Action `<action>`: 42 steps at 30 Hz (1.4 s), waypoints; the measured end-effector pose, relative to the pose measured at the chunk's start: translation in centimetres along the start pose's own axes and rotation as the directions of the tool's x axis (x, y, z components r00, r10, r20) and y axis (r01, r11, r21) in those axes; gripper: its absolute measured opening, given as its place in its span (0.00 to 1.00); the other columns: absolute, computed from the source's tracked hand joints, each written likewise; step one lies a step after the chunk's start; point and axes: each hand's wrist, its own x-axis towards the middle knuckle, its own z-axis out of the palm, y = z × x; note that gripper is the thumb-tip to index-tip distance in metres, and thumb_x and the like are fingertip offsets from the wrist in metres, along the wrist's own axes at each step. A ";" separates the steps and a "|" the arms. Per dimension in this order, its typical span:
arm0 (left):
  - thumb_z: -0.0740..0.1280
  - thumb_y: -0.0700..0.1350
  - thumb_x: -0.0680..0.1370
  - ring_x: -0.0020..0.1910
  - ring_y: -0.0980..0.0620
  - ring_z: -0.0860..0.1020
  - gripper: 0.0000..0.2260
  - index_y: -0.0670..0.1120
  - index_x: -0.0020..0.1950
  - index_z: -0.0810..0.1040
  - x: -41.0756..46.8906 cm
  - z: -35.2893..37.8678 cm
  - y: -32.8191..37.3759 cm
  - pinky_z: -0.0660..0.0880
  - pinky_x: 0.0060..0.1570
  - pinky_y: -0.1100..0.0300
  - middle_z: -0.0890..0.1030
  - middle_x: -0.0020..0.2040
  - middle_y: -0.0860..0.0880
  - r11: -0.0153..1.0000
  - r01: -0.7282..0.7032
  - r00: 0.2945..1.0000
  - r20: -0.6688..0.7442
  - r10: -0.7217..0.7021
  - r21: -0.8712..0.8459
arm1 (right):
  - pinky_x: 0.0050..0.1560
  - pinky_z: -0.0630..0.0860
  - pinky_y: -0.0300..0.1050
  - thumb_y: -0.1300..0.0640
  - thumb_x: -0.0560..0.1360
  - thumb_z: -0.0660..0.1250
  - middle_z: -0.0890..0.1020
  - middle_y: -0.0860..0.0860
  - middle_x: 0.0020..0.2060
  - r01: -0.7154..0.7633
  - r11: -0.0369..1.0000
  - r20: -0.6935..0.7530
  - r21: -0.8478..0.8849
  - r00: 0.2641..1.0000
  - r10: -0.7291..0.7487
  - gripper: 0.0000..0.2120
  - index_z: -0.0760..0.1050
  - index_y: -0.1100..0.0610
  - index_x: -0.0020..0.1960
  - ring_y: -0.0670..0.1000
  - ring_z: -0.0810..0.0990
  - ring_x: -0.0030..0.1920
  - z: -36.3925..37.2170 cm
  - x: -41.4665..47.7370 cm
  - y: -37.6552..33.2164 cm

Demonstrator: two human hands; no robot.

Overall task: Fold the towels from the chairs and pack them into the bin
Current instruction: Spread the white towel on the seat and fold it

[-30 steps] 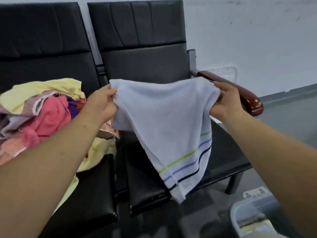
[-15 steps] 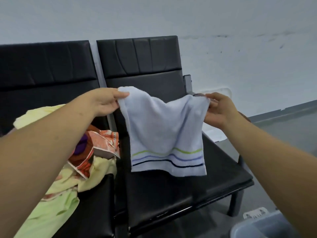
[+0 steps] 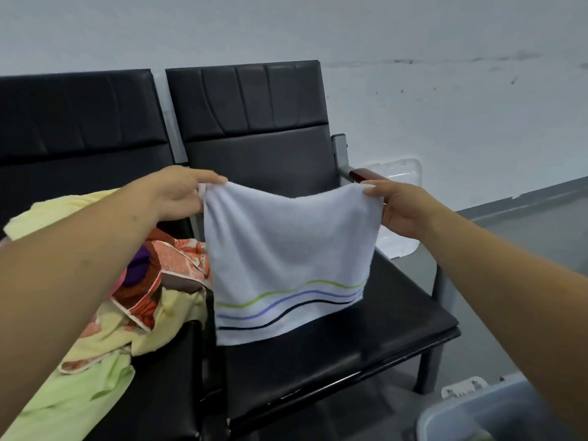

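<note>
At the centre of my view the towel [image 3: 286, 249] reads very pale blue, almost white, with three wavy stripes along its lower edge: lime green, then periwinkle blue, then near-black. The chairs [image 3: 254, 148] are black. At eight o'clock I make out a pile [image 3: 149, 297] in pale yellow, lime green, purple and an orange-red print edged in white. The armrest [image 3: 359, 175] at two o'clock is red-brown; the bin [image 3: 471, 418] at five o'clock is grey.
</note>
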 end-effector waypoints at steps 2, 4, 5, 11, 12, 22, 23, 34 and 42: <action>0.69 0.29 0.74 0.55 0.48 0.82 0.19 0.43 0.62 0.77 -0.5 -0.2 0.3 0.77 0.52 0.59 0.81 0.60 0.41 0.942 -0.079 0.997 0.048 0.067 0.326 | 0.53 0.82 0.47 0.68 0.75 0.69 0.78 0.49 0.68 0.058 0.975 -0.044 -0.215 0.997 -0.069 0.15 0.81 0.61 0.61 0.55 0.82 0.59 -0.2 0.0 -0.4; 0.71 0.30 0.74 0.52 0.52 0.80 0.17 0.48 0.57 0.81 -1.2 -0.1 0.3 0.73 0.52 0.61 0.83 0.54 0.48 0.628 -0.110 0.991 0.036 0.130 0.770 | 0.47 0.83 0.43 0.69 0.75 0.70 0.77 0.50 0.69 0.101 0.900 -0.058 -0.424 0.989 -0.139 0.08 0.82 0.63 0.53 0.53 0.83 0.54 -0.4 -0.2 -0.9; 0.72 0.33 0.75 0.51 0.52 0.79 0.14 0.49 0.56 0.82 -1.3 -0.2 0.3 0.71 0.51 0.60 0.82 0.52 0.49 0.472 -0.098 0.985 0.017 0.174 0.876 | 0.44 0.83 0.40 0.69 0.75 0.71 0.77 0.53 0.68 0.109 0.854 -0.056 -0.509 0.986 -0.159 0.06 0.82 0.63 0.51 0.51 0.83 0.52 -0.4 -0.5 -1.1; 0.67 0.33 0.76 0.44 0.48 0.80 0.09 0.45 0.45 0.83 -0.4 -0.9 -0.6 0.76 0.45 0.54 0.83 0.45 0.45 0.316 -0.005 0.959 -0.085 0.269 0.949 | 0.39 0.83 0.37 0.67 0.72 0.75 0.81 0.54 0.61 0.063 0.744 -0.103 -0.665 0.979 -0.176 0.12 0.81 0.67 0.55 0.56 0.84 0.51 -0.2 -0.4 -1.4; 0.67 0.32 0.76 0.45 0.47 0.82 0.09 0.43 0.46 0.84 -0.2 -1.1 -0.8 0.80 0.47 0.52 0.83 0.45 0.43 0.410 0.002 0.963 -0.112 0.243 0.912 | 0.39 0.83 0.37 0.67 0.72 0.75 0.82 0.57 0.58 0.048 0.732 -0.121 -0.680 0.977 -0.177 0.12 0.81 0.67 0.55 0.58 0.84 0.51 -0.3 -0.2 -1.4; 0.65 0.36 0.81 0.46 0.53 0.84 0.06 0.42 0.51 0.81 3.1 -1.3 -2.2 0.80 0.43 0.62 0.83 0.52 0.44 0.989 -0.142 0.958 -0.246 0.146 0.034 | 0.42 0.79 0.44 0.62 0.72 0.74 0.82 0.57 0.44 -0.030 0.497 -0.220 -0.867 0.919 -0.329 0.06 0.80 0.63 0.46 0.57 0.82 0.45 -0.8 3.9 -1.6; 0.67 0.35 0.79 0.48 0.52 0.84 0.04 0.42 0.51 0.81 3.6 -1.1 -1.9 0.80 0.44 0.62 0.83 0.53 0.44 0.985 -0.167 0.955 -0.243 0.170 0.034 | 0.40 0.77 0.42 0.61 0.72 0.74 0.81 0.57 0.43 -0.024 0.487 -0.225 -0.873 0.906 -0.358 0.06 0.80 0.64 0.46 0.56 0.81 0.43 -0.4 4.5 -2.1; 0.73 0.44 0.77 0.50 0.50 0.77 0.07 0.48 0.55 0.84 4.4 0.4 5.4 0.72 0.49 0.55 0.80 0.48 0.48 0.509 -0.296 0.649 -0.221 0.728 0.808 | 0.51 0.82 0.53 0.63 0.71 0.72 0.83 0.58 0.43 0.195 0.462 -0.179 -0.865 0.741 -0.647 0.04 0.81 0.58 0.46 0.60 0.84 0.48 1.6 7.0 -11.2; 0.74 0.43 0.75 0.42 0.50 0.78 0.04 0.51 0.46 0.83 1.8 -1.4 -3.2 0.69 0.42 0.59 0.82 0.39 0.48 0.568 -0.251 0.794 -0.168 0.584 0.784 | 0.39 0.76 0.44 0.60 0.71 0.74 0.81 0.56 0.36 0.027 0.483 -0.226 -0.875 0.860 -0.457 0.05 0.79 0.55 0.39 0.56 0.79 0.39 -1.2 3.1 -2.8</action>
